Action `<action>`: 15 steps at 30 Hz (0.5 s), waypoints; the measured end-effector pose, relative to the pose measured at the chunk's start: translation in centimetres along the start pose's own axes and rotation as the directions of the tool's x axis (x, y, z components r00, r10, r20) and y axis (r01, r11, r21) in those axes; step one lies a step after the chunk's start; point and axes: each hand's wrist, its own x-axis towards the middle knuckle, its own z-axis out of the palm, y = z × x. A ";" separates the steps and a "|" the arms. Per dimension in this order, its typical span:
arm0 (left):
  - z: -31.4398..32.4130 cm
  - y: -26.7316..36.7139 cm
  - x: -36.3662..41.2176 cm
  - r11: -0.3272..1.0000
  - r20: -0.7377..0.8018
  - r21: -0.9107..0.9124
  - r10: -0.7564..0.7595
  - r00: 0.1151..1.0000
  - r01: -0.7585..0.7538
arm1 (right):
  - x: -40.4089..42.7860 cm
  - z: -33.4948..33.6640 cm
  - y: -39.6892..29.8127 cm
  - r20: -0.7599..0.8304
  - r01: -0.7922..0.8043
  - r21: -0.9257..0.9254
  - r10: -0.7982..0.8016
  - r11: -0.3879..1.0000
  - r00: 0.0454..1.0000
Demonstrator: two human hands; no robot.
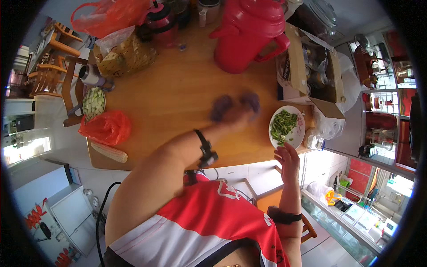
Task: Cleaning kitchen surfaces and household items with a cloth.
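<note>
My left hand (237, 115), blurred by motion, presses a bunched dark purple cloth (222, 107) on the wooden table (180, 86), and cloth shows on both sides of the hand. My right hand (288, 160) is by the near rim of a white plate (301, 128) with a floral pattern, its fingers a little apart. Whether the fingertips touch the rim is unclear. Cut green vegetable pieces (283, 124) lie on the plate, a few near those fingertips.
A large red pitcher (240, 43) and an open cardboard box (293, 63) stand beyond the plate. At left are a red plastic bag (111, 128), a corn cob (109, 152), a plate of pale green chunks (94, 102), a flask (90, 76) and a patterned yellow bag (130, 56).
</note>
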 end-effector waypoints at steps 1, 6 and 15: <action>5.0 -3.2 0.2 0.962 0.163 0.026 0.264 0.951 -0.272 | 0.4 2.0 -1.4 0.102 0.065 -0.037 -0.061 0.997 0.993; 6.7 -0.9 -8.7 0.760 0.486 -0.385 0.649 0.585 -0.523 | 0.5 9.7 -7.7 0.156 0.186 -0.077 -0.172 0.980 0.973; -12.2 -0.3 -12.5 0.720 0.113 -0.606 0.499 0.859 -0.338 | 10.4 21.2 -13.5 0.075 0.454 -0.021 -0.452 0.891 0.889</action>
